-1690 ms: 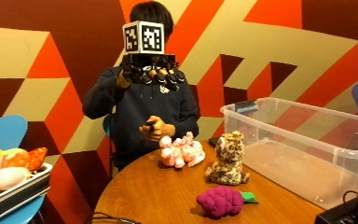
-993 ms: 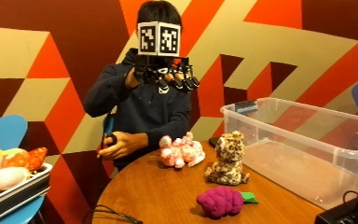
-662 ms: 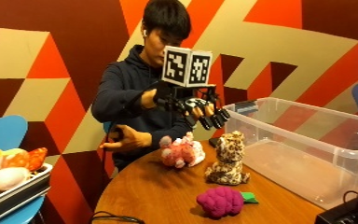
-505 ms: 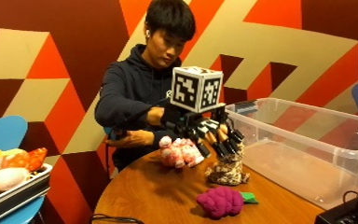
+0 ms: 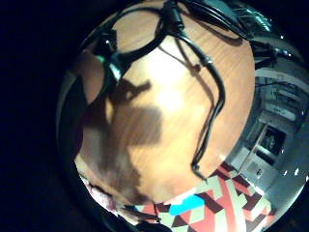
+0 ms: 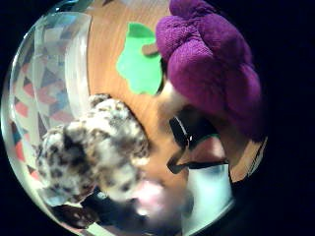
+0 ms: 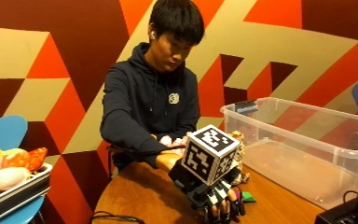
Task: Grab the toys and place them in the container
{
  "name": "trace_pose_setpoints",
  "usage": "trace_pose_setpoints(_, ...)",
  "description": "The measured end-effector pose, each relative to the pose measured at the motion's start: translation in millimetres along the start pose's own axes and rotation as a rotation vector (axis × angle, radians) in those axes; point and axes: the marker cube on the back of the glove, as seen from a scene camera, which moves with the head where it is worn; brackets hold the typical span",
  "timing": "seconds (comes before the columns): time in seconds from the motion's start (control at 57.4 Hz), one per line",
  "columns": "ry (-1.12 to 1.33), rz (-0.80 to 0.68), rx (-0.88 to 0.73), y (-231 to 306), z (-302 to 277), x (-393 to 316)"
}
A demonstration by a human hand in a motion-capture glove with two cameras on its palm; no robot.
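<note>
In the outside view my gloved right hand (image 7: 215, 198) hangs low over the wooden table (image 7: 141, 196), fingers pointing down and spread, right where the purple plush lay; the hand hides that toy there. The thumb side palm view shows the purple plush (image 6: 211, 69) close under the palm, with its green felt leaf (image 6: 140, 61) and the spotted leopard plush (image 6: 93, 152) beside it. I cannot see the fingers closed round anything. The leopard plush (image 7: 238, 140) peeks out behind the hand. A pink plush (image 7: 167, 139) shows partly behind the forearm. The clear plastic container (image 7: 303, 154) stands at the right.
A tray (image 7: 14, 191) of other toys rests on a blue chair at the left. Black cables (image 5: 207, 96) lie across the table, and one cable (image 7: 113, 217) lies at the front edge. A black box (image 7: 347, 215) sits at the front right.
The gloved hand has come down from head height, across the body, to just above the table over the purple plush, which it now hides. The person has leaned forward.
</note>
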Motion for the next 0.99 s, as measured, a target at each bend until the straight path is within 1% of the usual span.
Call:
trace_pose_setpoints(0.226, -0.035, -0.002, 0.15, -5, -2, 1)
trace_pose_setpoints(0.366, -0.086, 0.001, 0.23, 8, -21, -4)
trace_pose_setpoints(0.453, -0.106, 0.009, 0.278, 20, -42, -8)
trace_pose_setpoints(0.662, -0.085, -0.011, 0.456, 66, -126, -31)
trace_pose_setpoints(0.836, -0.094, -0.124, 0.664, 116, -216, -97)
trace_pose_setpoints(0.889, -0.114, -0.168, 0.703, 126, -233, -120)
trace_pose_setpoints(0.993, -0.161, -0.304, 0.749, 145, -251, -177)
